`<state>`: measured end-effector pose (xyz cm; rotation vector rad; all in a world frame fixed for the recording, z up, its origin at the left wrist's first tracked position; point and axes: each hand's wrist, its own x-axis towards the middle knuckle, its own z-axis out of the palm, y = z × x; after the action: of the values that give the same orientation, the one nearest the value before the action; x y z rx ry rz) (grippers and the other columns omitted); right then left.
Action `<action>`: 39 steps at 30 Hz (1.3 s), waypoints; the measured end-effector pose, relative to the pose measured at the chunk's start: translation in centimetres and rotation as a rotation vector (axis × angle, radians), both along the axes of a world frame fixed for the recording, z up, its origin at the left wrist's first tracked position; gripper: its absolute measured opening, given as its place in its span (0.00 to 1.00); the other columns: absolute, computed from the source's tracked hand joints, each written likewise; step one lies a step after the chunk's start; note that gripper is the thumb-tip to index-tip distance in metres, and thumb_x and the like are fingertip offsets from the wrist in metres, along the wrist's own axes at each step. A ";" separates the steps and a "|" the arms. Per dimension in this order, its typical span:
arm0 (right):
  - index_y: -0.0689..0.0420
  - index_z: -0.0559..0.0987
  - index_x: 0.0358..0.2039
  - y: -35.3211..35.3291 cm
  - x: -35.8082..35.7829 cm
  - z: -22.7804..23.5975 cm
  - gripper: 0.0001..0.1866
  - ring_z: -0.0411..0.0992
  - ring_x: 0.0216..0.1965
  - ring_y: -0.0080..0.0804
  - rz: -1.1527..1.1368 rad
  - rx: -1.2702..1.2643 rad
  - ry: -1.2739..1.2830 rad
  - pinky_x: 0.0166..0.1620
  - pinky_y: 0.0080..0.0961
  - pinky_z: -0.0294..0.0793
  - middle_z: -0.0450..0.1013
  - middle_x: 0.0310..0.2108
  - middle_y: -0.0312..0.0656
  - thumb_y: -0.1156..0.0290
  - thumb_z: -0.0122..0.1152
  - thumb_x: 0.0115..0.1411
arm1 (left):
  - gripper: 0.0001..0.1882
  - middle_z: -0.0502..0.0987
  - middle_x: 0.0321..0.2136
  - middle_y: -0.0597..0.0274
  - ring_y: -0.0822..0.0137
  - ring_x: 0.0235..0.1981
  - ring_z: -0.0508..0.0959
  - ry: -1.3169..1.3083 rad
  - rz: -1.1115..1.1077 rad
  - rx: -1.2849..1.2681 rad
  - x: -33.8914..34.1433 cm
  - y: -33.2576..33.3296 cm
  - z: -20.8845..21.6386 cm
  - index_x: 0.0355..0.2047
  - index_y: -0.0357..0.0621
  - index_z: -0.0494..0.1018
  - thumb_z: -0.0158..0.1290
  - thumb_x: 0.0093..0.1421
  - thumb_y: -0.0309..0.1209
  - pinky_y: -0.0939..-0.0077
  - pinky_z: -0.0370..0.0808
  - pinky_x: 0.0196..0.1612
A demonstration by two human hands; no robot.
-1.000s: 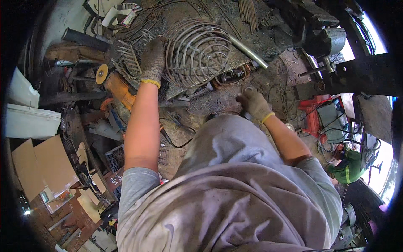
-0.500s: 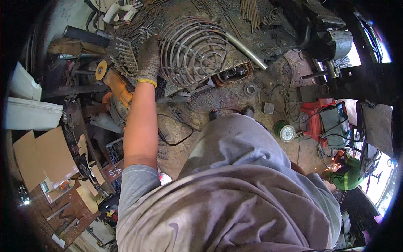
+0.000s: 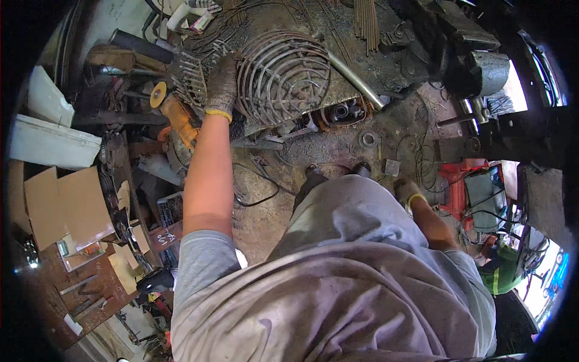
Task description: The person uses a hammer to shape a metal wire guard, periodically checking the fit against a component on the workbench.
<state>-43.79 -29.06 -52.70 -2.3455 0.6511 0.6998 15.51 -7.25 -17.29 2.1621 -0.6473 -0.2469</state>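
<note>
Left hand at rim of round metal grille, angle grinder beside; right hand near metal block. Can't tell if fingers grip.

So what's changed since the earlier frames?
The right hand, by the metal ring a second ago and out of sight half a second ago, is now further right and nearer the body, near the square block. Its grip is unclear. The left hand stays at the left edge of the round wire cage.
</note>
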 end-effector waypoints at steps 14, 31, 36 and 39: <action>0.58 0.81 0.41 6.5 6.6 7.7 0.21 0.73 0.49 0.52 -0.533 0.054 0.023 0.51 0.40 0.71 0.77 0.44 0.54 0.56 0.51 0.58 | 0.31 0.72 0.51 0.38 0.40 0.52 0.71 -0.238 -0.004 0.196 0.9 -0.2 -0.9 0.50 0.41 0.74 0.36 0.66 0.54 0.52 0.67 0.54; 0.58 0.81 0.44 9.7 11.2 13.1 0.25 0.72 0.52 0.52 -0.402 0.065 0.142 0.54 0.39 0.70 0.75 0.47 0.55 0.52 0.50 0.59 | 0.23 0.76 0.46 0.42 0.44 0.50 0.74 -0.491 -0.173 0.312 0.4 0.1 0.4 0.46 0.42 0.75 0.33 0.68 0.42 0.53 0.69 0.54; 0.55 0.82 0.43 9.1 10.3 10.5 0.24 0.74 0.50 0.49 -0.432 0.004 0.152 0.52 0.38 0.72 0.77 0.45 0.52 0.51 0.52 0.58 | 0.23 0.74 0.48 0.39 0.44 0.52 0.73 -0.181 -0.147 0.213 0.0 -0.5 1.5 0.47 0.38 0.73 0.32 0.68 0.38 0.55 0.67 0.57; 0.55 0.82 0.44 8.5 11.6 11.3 0.24 0.74 0.50 0.49 -0.376 0.097 0.144 0.52 0.39 0.72 0.77 0.45 0.52 0.50 0.51 0.58 | 0.25 0.73 0.49 0.37 0.42 0.53 0.71 -0.341 -0.105 0.209 0.6 0.4 0.5 0.46 0.35 0.73 0.32 0.68 0.40 0.56 0.66 0.58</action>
<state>-32.22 -20.55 -41.44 -2.0176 1.0622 0.7121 16.14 -6.88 -16.76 2.3983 -0.9651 0.0023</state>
